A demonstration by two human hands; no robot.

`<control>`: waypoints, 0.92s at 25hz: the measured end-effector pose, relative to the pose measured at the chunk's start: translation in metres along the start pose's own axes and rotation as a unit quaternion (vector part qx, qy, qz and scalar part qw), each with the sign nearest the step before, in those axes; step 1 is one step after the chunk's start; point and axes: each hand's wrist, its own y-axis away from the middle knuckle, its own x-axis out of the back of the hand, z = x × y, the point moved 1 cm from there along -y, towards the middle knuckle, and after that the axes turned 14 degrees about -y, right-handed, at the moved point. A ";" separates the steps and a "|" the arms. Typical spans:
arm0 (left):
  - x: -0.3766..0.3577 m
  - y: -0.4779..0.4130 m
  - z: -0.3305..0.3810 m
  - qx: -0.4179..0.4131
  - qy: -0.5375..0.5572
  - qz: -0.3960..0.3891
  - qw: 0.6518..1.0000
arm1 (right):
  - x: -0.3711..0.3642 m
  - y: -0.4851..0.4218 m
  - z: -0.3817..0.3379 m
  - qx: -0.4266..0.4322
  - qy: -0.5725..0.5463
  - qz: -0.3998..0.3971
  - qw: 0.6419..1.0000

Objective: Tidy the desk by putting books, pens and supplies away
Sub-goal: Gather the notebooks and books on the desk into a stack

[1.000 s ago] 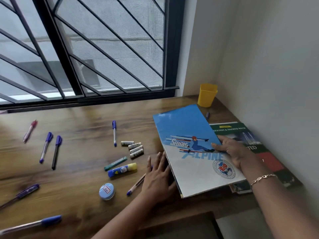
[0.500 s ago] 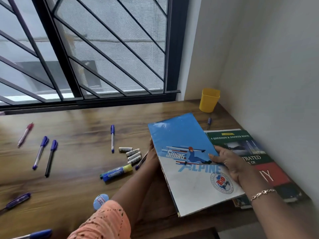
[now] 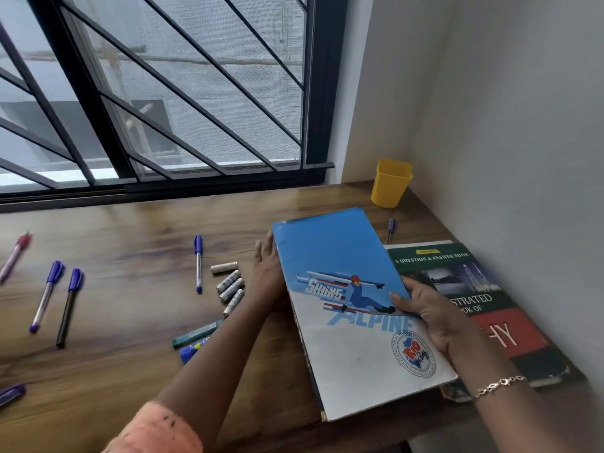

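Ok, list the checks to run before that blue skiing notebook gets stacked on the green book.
1. The right hand grips the blue notebook at its right edge: ok.
2. The left hand lies flat against its left edge: ok.
3. Notebook squared with the green book: not ok, skewed, overlapping only partly.
4. Green book flat on the desk: ok.
5. Nothing trapped under the notebook: cannot tell.

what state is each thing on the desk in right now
blue notebook, closed, right side lying over the green book
green book, closed, lying flat
yellow cup, upright
blue pen, capped, lying loose
left hand, straight fingers against the notebook's left edge
right hand, grips the notebook's right edge
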 end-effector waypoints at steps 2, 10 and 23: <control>0.012 0.019 -0.005 0.041 0.134 0.038 0.989 | -0.004 0.006 0.002 0.003 -0.012 -0.016 1.000; 0.010 0.103 -0.015 0.138 0.338 0.033 0.931 | -0.022 0.022 0.032 0.003 0.047 -0.032 0.998; -0.009 0.114 -0.002 0.135 -0.085 0.036 0.986 | -0.029 0.019 0.065 0.117 0.525 0.145 0.831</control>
